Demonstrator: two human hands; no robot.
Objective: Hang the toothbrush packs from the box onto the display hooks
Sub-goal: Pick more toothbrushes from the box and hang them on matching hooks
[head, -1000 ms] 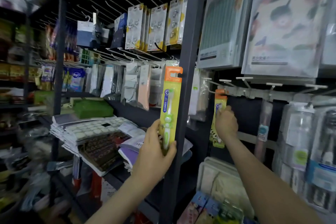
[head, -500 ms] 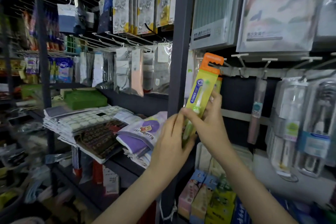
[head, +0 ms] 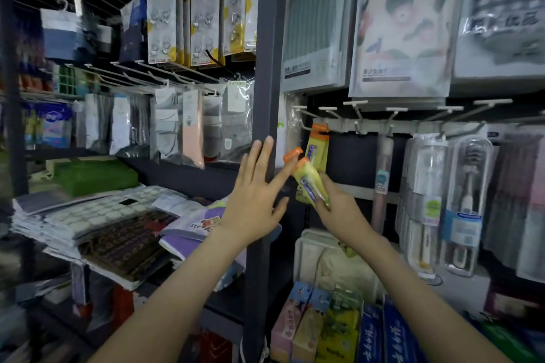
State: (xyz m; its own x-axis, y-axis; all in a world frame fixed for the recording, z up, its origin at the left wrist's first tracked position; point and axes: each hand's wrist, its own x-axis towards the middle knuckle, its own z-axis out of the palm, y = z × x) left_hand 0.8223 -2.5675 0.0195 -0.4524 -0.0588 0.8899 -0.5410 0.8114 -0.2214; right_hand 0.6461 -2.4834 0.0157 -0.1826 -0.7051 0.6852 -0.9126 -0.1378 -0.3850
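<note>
Left of the toothbrush pack (head: 310, 183), a dark shelf post (head: 269, 38)

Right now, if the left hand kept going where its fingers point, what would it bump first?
Probably the dark shelf post: the open left hand points its fingers up and slightly right, straight at it, though depth is unclear.

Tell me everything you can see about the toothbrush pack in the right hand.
The toothbrush pack is a slim yellow-green card with a glossy clear front, an orange hanging tab on top and a blue label, blurred by motion. It tilts, tab up and left, not on a hook. The right hand grips its lower end. The open left hand is close beside it; contact is unclear.
</note>
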